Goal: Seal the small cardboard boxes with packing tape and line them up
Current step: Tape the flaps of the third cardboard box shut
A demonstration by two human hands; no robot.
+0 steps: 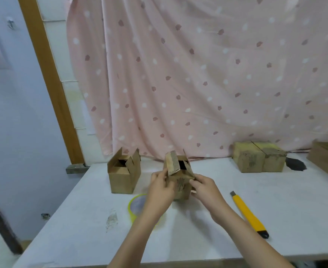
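We see a pink curtain [198,74] behind a white bench [275,209]. Two sealed boxes [260,157] touch at right rear; an open box [123,175] stands left. Mid-bench, left hand [162,190] and right hand [205,187] each grip a flap of the centre box [179,176]. Knife [249,213] right, tape [138,205] under left wrist.

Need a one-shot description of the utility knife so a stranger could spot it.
Start at the white table in front of the pink curtain. Right of the right hand, beside the forearm, lies the utility knife. It is the only long, thin yellow thing there, black-capped at its near end; the yellow tape roll is round.
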